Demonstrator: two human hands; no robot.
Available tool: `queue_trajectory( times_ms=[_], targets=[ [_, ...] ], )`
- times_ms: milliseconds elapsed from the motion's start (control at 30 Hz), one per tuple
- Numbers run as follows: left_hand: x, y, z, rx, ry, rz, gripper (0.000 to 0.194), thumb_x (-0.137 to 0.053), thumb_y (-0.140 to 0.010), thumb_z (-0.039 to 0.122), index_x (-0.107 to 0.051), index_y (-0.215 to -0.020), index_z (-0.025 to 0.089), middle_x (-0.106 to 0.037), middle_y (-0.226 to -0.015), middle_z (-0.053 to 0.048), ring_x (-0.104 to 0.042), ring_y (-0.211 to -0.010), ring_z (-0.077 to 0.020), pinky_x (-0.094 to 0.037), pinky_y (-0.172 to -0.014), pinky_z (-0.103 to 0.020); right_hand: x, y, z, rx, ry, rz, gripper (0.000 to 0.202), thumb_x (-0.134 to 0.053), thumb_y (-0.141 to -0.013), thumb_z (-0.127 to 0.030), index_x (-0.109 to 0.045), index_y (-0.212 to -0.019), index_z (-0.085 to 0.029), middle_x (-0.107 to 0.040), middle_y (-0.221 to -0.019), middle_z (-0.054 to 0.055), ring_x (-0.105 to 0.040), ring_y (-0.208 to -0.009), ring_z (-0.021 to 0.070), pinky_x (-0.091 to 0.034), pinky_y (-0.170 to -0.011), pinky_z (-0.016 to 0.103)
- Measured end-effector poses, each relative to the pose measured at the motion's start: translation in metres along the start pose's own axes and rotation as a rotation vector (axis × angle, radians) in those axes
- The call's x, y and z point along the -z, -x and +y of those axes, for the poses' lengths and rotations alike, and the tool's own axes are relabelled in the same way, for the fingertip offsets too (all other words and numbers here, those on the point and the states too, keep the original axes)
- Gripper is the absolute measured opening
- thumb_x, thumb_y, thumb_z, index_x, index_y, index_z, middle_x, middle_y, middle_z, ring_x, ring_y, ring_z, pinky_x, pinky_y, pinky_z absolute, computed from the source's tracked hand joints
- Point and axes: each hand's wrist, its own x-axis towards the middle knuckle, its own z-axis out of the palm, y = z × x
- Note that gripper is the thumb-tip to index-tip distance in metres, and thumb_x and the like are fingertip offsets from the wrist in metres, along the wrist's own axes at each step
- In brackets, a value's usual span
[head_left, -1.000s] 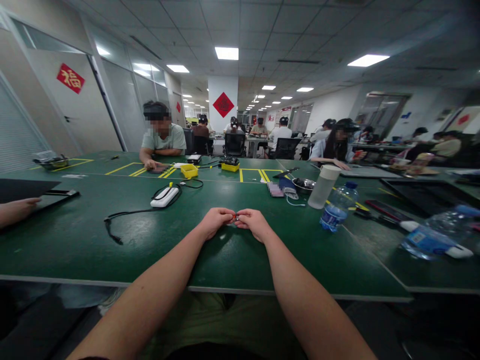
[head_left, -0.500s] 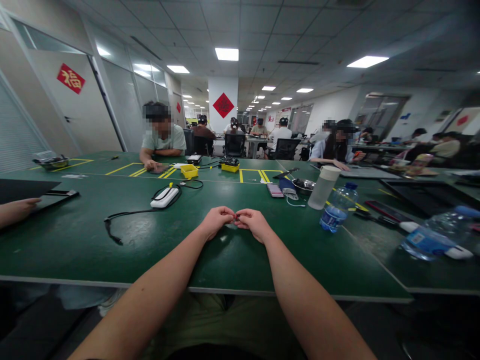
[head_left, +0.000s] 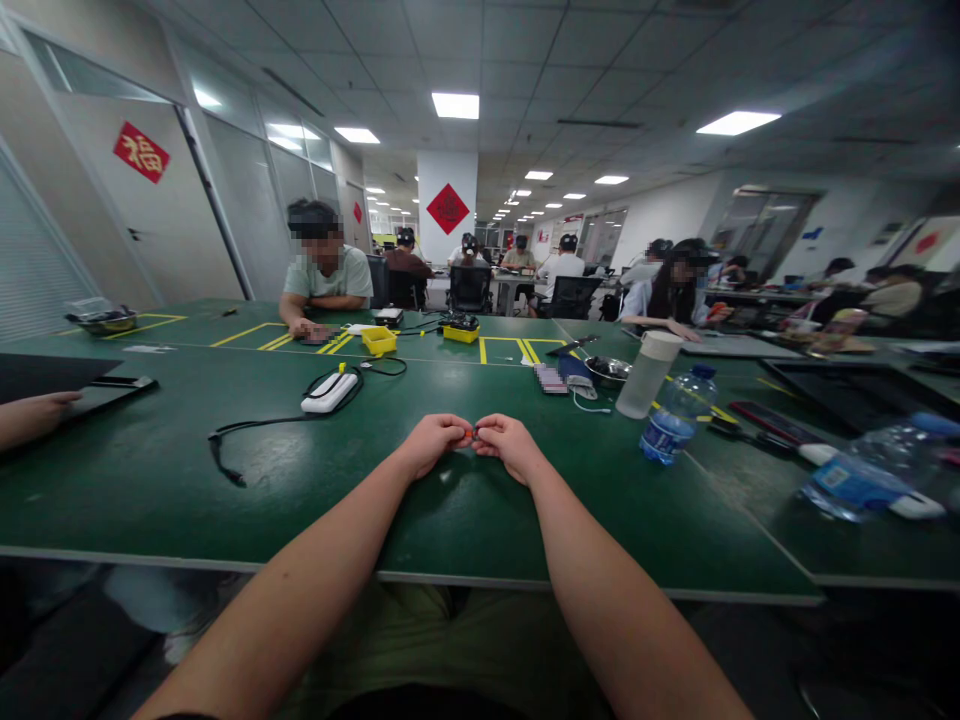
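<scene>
Over the near middle of the green table (head_left: 300,520), my left hand (head_left: 435,445) and my right hand (head_left: 508,447) face each other, fingertips almost meeting. Between the left thumb and fingers is a tiny orange piece (head_left: 469,434). A small dark bit (head_left: 476,433) shows at the right fingertips, pinched there. Both pieces are too small to name, and the fingers cover most of them. Whether the two are joined I cannot tell.
Left of my hands lies a white power bank (head_left: 330,393) with a black cable. To the right stand a frosted bottle (head_left: 649,375) and a water bottle (head_left: 677,415). Another person's hand (head_left: 37,418) holds a dark flat thing at far left. Yellow trays (head_left: 379,342) sit farther back.
My fingertips have drawn slightly apart, and the orange piece now shows between them. The forearms stay almost in place.
</scene>
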Motion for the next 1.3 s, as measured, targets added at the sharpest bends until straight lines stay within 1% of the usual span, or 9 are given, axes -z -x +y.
queue_trajectory(
  times_ms=[167, 300, 500, 567, 700, 900, 1067, 1200, 1300],
  targets=[
    [0.0006, -0.0004, 0.0006, 0.023, 0.041, 0.001, 0.012, -0.064, -0.067, 0.011, -0.068, -0.079, 0.009, -0.068, -0.077, -0.01, -0.064, -0.071, -0.0142, -0.051, -0.076, -0.029, -0.0017, 0.001, -0.0038, -0.054, -0.014, 0.005, 0.011, -0.057, -0.075, -0.008, -0.058, -0.085, -0.014, -0.067, -0.066, 0.004, -0.067, -0.059, 0.0132, -0.055, -0.055, 0.022],
    [-0.0003, 0.0012, 0.0019, 0.015, 0.032, 0.003, 0.012, -0.065, -0.067, 0.013, -0.067, -0.079, 0.01, -0.067, -0.076, -0.008, -0.063, -0.07, -0.0133, -0.05, -0.075, -0.028, -0.0017, 0.0011, -0.0039, -0.058, -0.017, 0.003, 0.012, -0.058, -0.074, -0.007, -0.058, -0.084, -0.014, -0.067, -0.067, 0.004, -0.067, -0.06, 0.0137, -0.056, -0.056, 0.022],
    [-0.0013, 0.0038, 0.0015, -0.071, -0.154, 0.007, 0.015, -0.069, -0.064, 0.019, -0.063, -0.076, 0.012, -0.063, -0.066, -0.002, -0.057, -0.057, -0.0097, -0.044, -0.058, -0.021, -0.0019, 0.0022, -0.0033, -0.047, 0.021, -0.008, 0.017, -0.065, -0.069, -0.007, -0.057, -0.083, -0.014, -0.066, -0.067, 0.003, -0.068, -0.061, 0.0146, -0.056, -0.056, 0.023],
    [-0.0011, 0.0036, 0.0014, -0.082, -0.171, 0.012, 0.015, -0.069, -0.064, 0.019, -0.062, -0.076, 0.012, -0.062, -0.064, -0.001, -0.056, -0.055, -0.0094, -0.043, -0.055, -0.021, -0.0012, 0.0028, -0.0032, -0.032, 0.021, -0.031, 0.021, -0.068, -0.068, -0.01, -0.057, -0.085, -0.015, -0.066, -0.069, 0.003, -0.067, -0.061, 0.0138, -0.056, -0.055, 0.022],
    [-0.0015, 0.0029, 0.0024, -0.059, -0.131, 0.019, 0.016, -0.067, -0.064, 0.016, -0.063, -0.079, 0.012, -0.064, -0.068, -0.003, -0.058, -0.059, -0.0105, -0.046, -0.061, -0.023, 0.0004, 0.0033, -0.0027, -0.005, 0.011, -0.074, 0.021, -0.068, -0.069, -0.013, -0.06, -0.088, -0.015, -0.067, -0.072, 0.003, -0.067, -0.061, 0.0129, -0.055, -0.055, 0.022],
    [-0.0015, 0.0011, 0.0024, -0.015, -0.014, 0.029, 0.011, -0.064, -0.067, 0.013, -0.065, -0.077, 0.011, -0.068, -0.077, -0.008, -0.063, -0.067, -0.0123, -0.05, -0.073, -0.027, 0.0, 0.0017, -0.0034, -0.04, -0.027, -0.026, 0.015, -0.06, -0.072, -0.009, -0.061, -0.085, -0.015, -0.068, -0.07, 0.004, -0.067, -0.062, 0.014, -0.056, -0.059, 0.024],
    [0.0001, 0.0012, 0.0011, -0.014, -0.023, 0.012, 0.01, -0.064, -0.068, 0.014, -0.065, -0.078, 0.011, -0.068, -0.077, -0.008, -0.063, -0.067, -0.0121, -0.05, -0.072, -0.026, -0.0001, 0.0008, -0.0025, -0.044, -0.035, -0.032, 0.018, -0.057, -0.072, -0.007, -0.06, -0.087, -0.014, -0.069, -0.074, 0.006, -0.069, -0.065, 0.0151, -0.057, -0.061, 0.024],
    [0.0006, 0.0019, 0.0007, -0.044, -0.069, -0.004, 0.013, -0.066, -0.067, 0.013, -0.064, -0.079, 0.011, -0.067, -0.076, -0.007, -0.061, -0.063, -0.0107, -0.049, -0.066, -0.024, -0.0002, 0.0015, -0.0019, -0.04, -0.022, -0.03, 0.02, -0.061, -0.069, -0.005, -0.06, -0.087, -0.014, -0.07, -0.075, 0.006, -0.069, -0.067, 0.0159, -0.057, -0.06, 0.023],
    [0.0004, 0.0015, 0.0006, -0.039, -0.083, 0.004, 0.015, -0.066, -0.067, 0.013, -0.064, -0.082, 0.012, -0.067, -0.077, -0.007, -0.061, -0.063, -0.011, -0.049, -0.067, -0.025, -0.0004, 0.0019, -0.0014, -0.035, -0.019, -0.034, 0.02, -0.065, -0.068, -0.006, -0.059, -0.086, -0.014, -0.07, -0.077, 0.007, -0.069, -0.067, 0.0163, -0.057, -0.059, 0.023]
  ],
)
